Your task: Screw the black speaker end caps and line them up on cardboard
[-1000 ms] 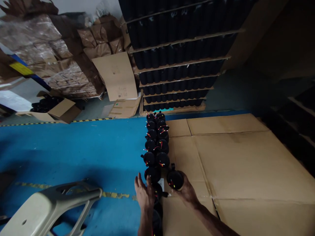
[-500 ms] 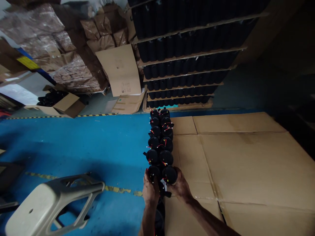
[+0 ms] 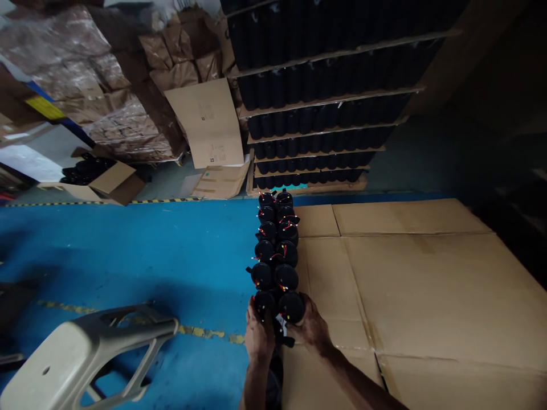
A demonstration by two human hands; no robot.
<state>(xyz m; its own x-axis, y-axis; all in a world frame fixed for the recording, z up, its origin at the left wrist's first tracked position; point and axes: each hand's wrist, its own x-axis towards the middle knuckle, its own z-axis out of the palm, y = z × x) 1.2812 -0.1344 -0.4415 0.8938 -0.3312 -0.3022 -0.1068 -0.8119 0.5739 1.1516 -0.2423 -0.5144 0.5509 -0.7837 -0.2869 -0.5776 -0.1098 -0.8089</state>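
Note:
Two columns of black cylinders [image 3: 286, 277] with short red and yellow wires on their tops stand along the left edge of a cardboard surface. My left hand [image 3: 260, 336] is wrapped round the nearest cylinder [image 3: 264, 302] of the left column. Around the nearest cylinder [image 3: 292, 308] of the right column, the fingers of my right hand [image 3: 314, 327] are closed. A small white label and a black strap show between the hands. Below my left hand, another dark cylinder [image 3: 273, 390] is partly hidden by my wrist.
Flat cardboard [image 3: 419, 285] spreads to the right. A beige plastic stool [image 3: 55, 364] lies tipped on the blue floor [image 3: 192, 245] at left. Behind stands a tall stack of black cylinders [image 3: 316, 85] in layers, beside wrapped bundles and an open carton [image 3: 115, 182].
The whole view has shifted slightly, with the scene a little lower and further left. Both hands stay on the same two cylinders.

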